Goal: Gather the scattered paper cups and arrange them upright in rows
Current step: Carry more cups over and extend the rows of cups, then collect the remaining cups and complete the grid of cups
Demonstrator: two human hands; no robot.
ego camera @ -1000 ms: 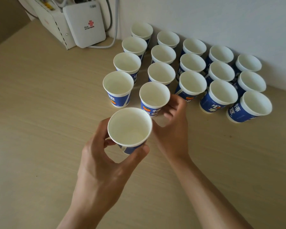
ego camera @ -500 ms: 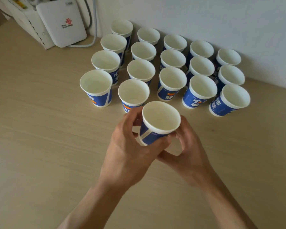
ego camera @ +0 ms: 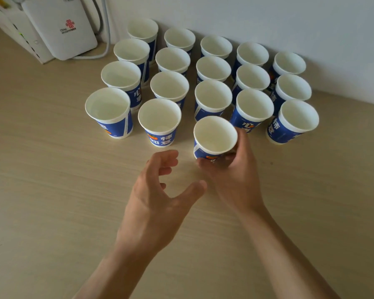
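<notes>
The right hand (ego camera: pixel 235 175) has its fingers (ego camera: pixel 220 164) curled round the lower wall of one paper cup (ego camera: pixel 214 134), mouth up, at the near edge of the standing cups (ego camera: pixel 213 69), which fill the counter (ego camera: pixel 52 190) in lines running back to the wall (ego camera: pixel 289 22). The left hand (ego camera: pixel 156 197) hovers just beside it at 8 o'clock, fingers spread and loosely bent, holding nothing. The paper cup is in the third line from the left, with a left neighbour (ego camera: pixel 159 117) at 9 o'clock, a rear neighbour (ego camera: pixel 213 97) close at 12 o'clock and a right neighbour (ego camera: pixel 254 106) at 2 o'clock, near the thumb. The fingers hide its base, so I cannot tell whether it rests on the counter. These cups look empty and light, so the main risk is a knock. If the rim is pushed into the rear neighbour, that cup could shunt or tip the ones behind it toward the wall. The thumb drawing away could likewise catch the right neighbour. Too tight a squeeze may dent the thin wall, and a release while the cup leans would probably roll it toward 6 o'clock. Fingers dragged out from under the base could also pull it out of line with the left neighbour.
</notes>
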